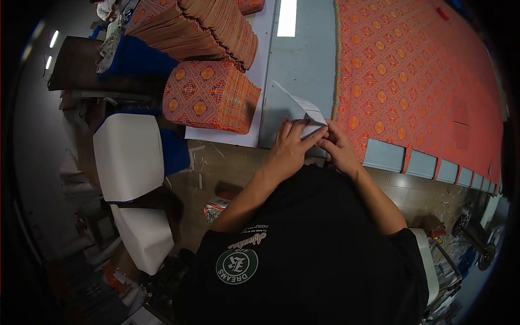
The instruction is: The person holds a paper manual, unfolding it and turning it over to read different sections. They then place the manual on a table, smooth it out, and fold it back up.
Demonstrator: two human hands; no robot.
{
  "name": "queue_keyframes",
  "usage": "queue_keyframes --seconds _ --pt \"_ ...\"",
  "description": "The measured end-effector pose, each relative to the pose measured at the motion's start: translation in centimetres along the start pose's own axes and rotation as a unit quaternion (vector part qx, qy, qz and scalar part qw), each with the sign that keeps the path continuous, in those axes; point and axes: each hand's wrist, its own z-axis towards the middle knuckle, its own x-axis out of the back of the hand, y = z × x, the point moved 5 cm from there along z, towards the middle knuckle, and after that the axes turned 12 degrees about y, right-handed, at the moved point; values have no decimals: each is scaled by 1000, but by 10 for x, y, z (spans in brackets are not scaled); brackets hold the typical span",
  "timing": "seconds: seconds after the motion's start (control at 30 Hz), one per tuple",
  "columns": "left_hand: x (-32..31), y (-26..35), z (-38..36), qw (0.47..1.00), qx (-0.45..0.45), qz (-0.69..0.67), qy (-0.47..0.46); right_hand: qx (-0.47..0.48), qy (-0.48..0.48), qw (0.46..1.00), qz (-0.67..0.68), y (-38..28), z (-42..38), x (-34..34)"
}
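A folded white paper (310, 111) with faint printed lines stands tilted over the table's near edge, just in front of my body. My left hand (291, 145) is closed around its lower part. At the lower right corner of the paper my right hand (340, 147) has its fingers drawn together in a pinch, touching or very close to it. What lies between those fingertips is hidden. Left of my hands sits a stack of orange patterned fabric pieces (203, 97), and to the right spreads a large orange patterned cloth (390, 70).
Both hands are over the grey-blue table (295, 59). Behind the near stack rises a taller pile of folded fabric (216, 32). White chair-like pieces (130, 157) stand at the left. Cut strips hang off the cloth's near edge. A person (106, 10) is far back left.
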Motion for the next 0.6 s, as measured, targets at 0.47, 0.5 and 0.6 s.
queue_keyframes --seconds 0.47,0.5,0.6 --pt "-9 6 -13 992 14 -118 -32 -65 3 996 -61 13 0 3" --pt "-8 9 -12 994 -13 -104 -25 -95 45 993 -54 11 -1 2" --pt "4 15 -6 994 -61 -75 48 -48 47 997 -24 14 5 10"
